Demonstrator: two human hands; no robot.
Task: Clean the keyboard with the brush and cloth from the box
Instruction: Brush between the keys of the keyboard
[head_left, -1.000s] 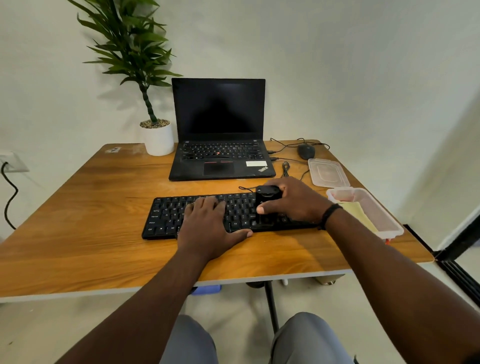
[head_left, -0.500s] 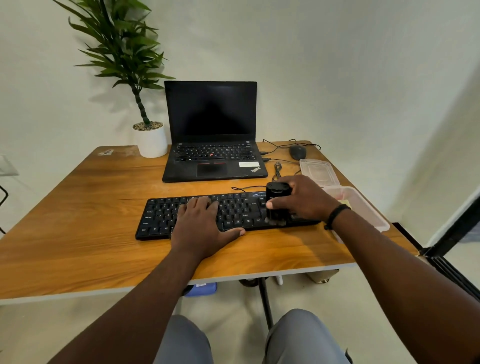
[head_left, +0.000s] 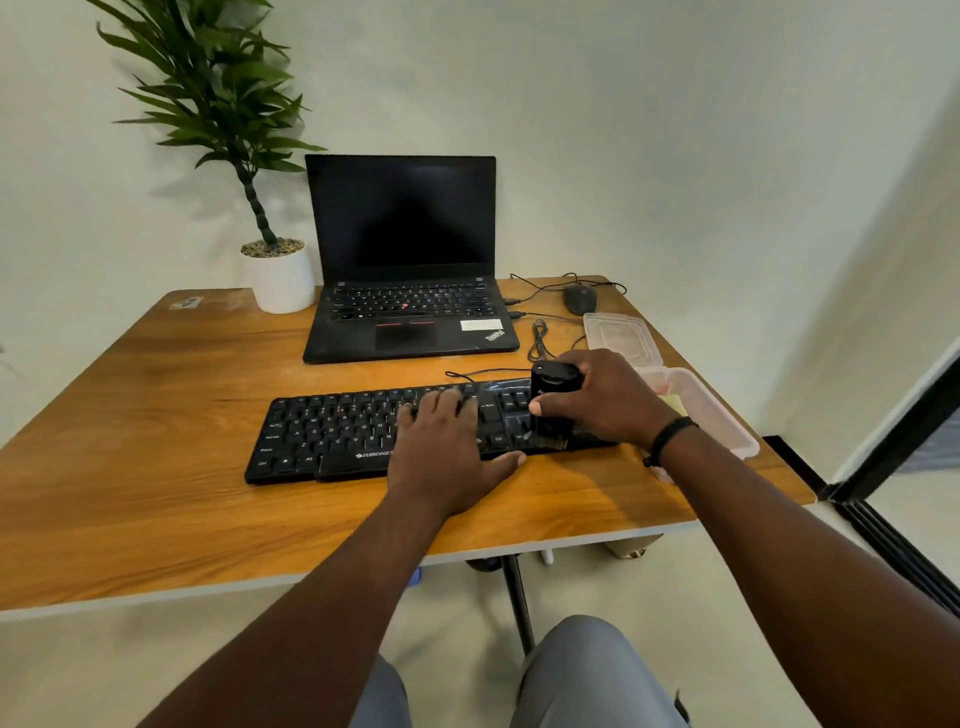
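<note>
I see the black keyboard (head_left: 363, 436) lying across the middle of the wooden table (head_left: 156, 395), in front of the open laptop (head_left: 405, 291). My left hand (head_left: 447, 457) lies flat on the keys near the middle, fingers straight and thumb spread along the front edge, holding nothing. My right hand (head_left: 608, 400) is curled around the black brush (head_left: 551, 405), which stands upright with its bristles down on the keyboard's right end. Just right of that hand sits the clear plastic box (head_left: 711, 415), open, with the yellow cloth (head_left: 674, 402) inside it; my wrist hides much of the box, so I cannot tell what else it holds. Its clear lid (head_left: 621, 338) lies flat on the table behind it, near the mouse (head_left: 580, 299).
</note>
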